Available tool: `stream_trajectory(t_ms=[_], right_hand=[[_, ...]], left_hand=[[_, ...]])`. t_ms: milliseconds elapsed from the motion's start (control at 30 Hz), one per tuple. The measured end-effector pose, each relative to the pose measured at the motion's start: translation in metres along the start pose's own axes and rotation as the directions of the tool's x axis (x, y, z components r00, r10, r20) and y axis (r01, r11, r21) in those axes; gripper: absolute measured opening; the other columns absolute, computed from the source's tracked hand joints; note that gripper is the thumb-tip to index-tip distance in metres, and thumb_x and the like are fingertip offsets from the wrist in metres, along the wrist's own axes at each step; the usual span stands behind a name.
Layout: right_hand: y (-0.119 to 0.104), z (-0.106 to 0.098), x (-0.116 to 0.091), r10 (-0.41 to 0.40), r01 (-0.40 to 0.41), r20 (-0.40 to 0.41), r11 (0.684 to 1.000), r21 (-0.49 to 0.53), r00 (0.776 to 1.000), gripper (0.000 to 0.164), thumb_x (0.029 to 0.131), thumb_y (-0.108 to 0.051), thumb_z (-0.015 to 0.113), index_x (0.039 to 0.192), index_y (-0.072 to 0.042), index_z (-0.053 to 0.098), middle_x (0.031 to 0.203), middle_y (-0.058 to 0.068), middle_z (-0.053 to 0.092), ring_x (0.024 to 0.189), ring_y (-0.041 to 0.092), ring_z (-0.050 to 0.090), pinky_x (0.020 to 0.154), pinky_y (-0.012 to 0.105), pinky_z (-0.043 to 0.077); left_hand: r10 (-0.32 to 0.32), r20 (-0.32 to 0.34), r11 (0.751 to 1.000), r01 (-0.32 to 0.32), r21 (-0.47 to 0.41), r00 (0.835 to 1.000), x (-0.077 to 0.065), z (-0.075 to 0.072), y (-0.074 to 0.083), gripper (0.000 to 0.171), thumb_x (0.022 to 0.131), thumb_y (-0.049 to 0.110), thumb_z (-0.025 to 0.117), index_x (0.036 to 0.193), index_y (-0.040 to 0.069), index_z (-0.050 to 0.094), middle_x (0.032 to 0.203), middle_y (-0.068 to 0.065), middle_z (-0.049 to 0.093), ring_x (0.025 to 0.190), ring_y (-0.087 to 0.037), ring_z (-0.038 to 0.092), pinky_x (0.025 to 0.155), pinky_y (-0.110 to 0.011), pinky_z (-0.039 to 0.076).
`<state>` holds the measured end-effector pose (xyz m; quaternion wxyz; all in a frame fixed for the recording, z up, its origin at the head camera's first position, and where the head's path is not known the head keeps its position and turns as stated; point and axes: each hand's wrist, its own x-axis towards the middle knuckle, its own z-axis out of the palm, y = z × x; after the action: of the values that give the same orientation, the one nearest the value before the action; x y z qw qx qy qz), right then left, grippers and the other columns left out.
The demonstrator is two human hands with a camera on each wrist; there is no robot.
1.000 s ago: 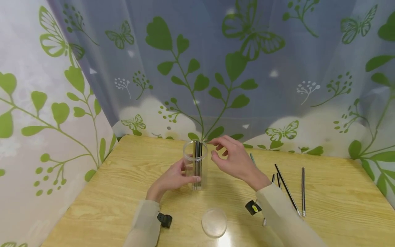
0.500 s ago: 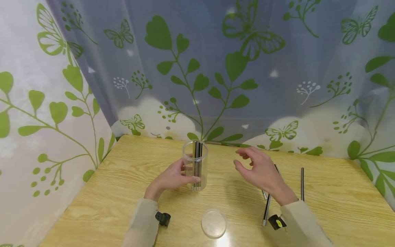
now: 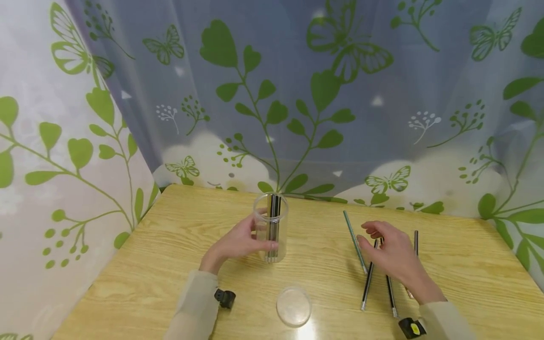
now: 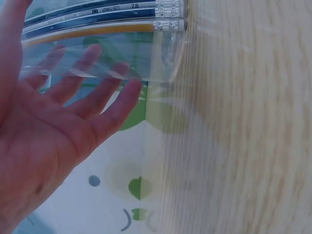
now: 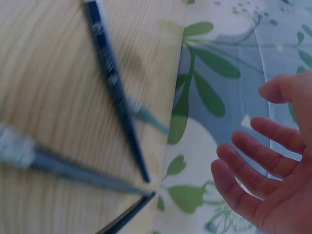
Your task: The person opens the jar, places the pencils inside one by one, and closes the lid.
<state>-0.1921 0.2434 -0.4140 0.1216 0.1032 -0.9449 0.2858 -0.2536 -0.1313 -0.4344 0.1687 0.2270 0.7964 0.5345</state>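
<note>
My left hand (image 3: 238,244) holds a clear plastic jar (image 3: 282,243) upright on the table, the thumb across its near side and the fingers behind it. Inside the jar stand several pencils (image 3: 273,226), their clear-capped ends down; the left wrist view shows a yellow pencil (image 4: 97,33) among dark ones. On the right, my right hand (image 3: 393,252) hovers with loosely bent fingers and nothing in them, over loose pencils on the table. Left of it lies a teal pencil (image 3: 354,241). Black pencils (image 3: 368,285) lie beneath and beside the hand, partly hidden by it.
A round clear lid (image 3: 294,307) lies flat near the front of the wooden table (image 3: 170,245). Behind the table's far edge hangs a leaf-and-butterfly patterned curtain (image 3: 263,141), and another patterned sheet (image 3: 85,189) covers the left side.
My right hand has moved from beside the jar's rim to the right and nearer, over the loose pencils, uncovering the teal one. My left hand stays on the jar.
</note>
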Motion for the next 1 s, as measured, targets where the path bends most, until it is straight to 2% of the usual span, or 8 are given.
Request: stream_trajectory(t_ms=[267,467,567,767,1000], right_hand=[[0.023,-0.013,-0.012,0.105,-0.104,0.004,0.994,-0.027,0.995,0.041,0.100,-0.034,0.065,0.126,-0.003,0.067,0.113,0.020,0.072,0.102,0.036,0.068,0.071,0.039,0.058],[0.040,-0.017,-0.020,0.156,-0.157,-0.021,0.986,-0.051,0.987,0.044,0.099,-0.037,0.066,0.126,-0.002,0.066,0.111,0.024,0.072,0.098,0.040,0.069,0.074,0.051,0.058],[0.050,-0.018,-0.022,0.184,-0.185,-0.025,0.981,-0.064,0.983,0.047,0.099,-0.039,0.065,0.129,-0.002,0.064,0.111,0.024,0.072,0.098,0.041,0.070,0.075,0.054,0.057],[0.065,-0.021,-0.025,0.235,-0.235,-0.010,0.968,-0.088,0.972,0.055,0.100,-0.044,0.062,0.133,-0.001,0.060,0.113,0.026,0.070,0.099,0.040,0.069,0.072,0.051,0.057],[0.083,-0.025,-0.026,0.278,-0.279,-0.024,0.954,-0.111,0.960,0.055,0.100,-0.043,0.063,0.129,0.003,0.061,0.110,0.028,0.071,0.093,0.041,0.071,0.068,0.049,0.058]], left_hand=[[0.002,-0.023,1.000,-0.001,0.030,1.000,0.002,0.001,-0.001,0.089,0.085,0.032,0.085,0.158,0.018,0.035,0.140,-0.009,0.060,0.132,-0.032,0.057,0.109,-0.049,0.052],[-0.009,-0.033,0.999,0.010,0.034,0.999,0.001,0.002,-0.001,0.088,0.085,0.033,0.085,0.157,0.019,0.036,0.137,-0.008,0.062,0.129,-0.031,0.059,0.107,-0.049,0.053],[-0.011,-0.034,0.999,0.012,0.035,0.999,0.001,0.002,-0.001,0.088,0.085,0.033,0.085,0.157,0.019,0.036,0.137,-0.008,0.062,0.128,-0.031,0.059,0.107,-0.049,0.053],[-0.014,-0.037,0.999,0.015,0.032,0.999,0.001,0.003,-0.002,0.087,0.085,0.033,0.085,0.156,0.021,0.037,0.139,-0.008,0.062,0.131,-0.033,0.058,0.107,-0.051,0.053],[-0.043,-0.044,0.998,0.045,0.047,0.998,0.001,0.004,-0.001,0.090,0.084,0.034,0.086,0.157,0.020,0.036,0.142,-0.010,0.060,0.133,-0.034,0.056,0.107,-0.052,0.053]])
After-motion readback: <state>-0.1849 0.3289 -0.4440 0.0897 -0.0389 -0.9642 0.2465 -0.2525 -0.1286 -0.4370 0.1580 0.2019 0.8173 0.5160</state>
